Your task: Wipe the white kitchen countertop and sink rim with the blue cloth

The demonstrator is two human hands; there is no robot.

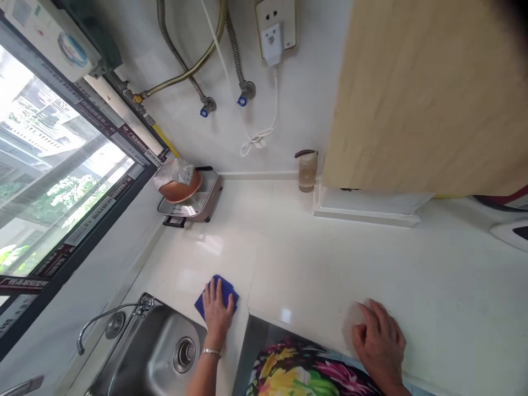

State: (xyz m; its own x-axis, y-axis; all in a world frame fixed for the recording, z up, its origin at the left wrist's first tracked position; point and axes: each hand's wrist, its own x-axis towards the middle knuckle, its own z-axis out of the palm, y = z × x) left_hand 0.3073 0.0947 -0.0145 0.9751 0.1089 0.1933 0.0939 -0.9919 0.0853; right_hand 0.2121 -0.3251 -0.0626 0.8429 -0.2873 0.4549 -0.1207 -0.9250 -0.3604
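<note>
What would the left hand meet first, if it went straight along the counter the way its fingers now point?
The left hand, on the blue cloth, would probably first meet the dark-handled rectangular pan, near its right edge; depth is unclear, so it might narrowly pass.

Matt cloth (226, 286), glossy counter (297, 253), metal sink (154, 338)

Countertop (284, 247) open mid-span; electric pan (211, 197) blocks left corner, cup (308, 175) far edge.
</note>
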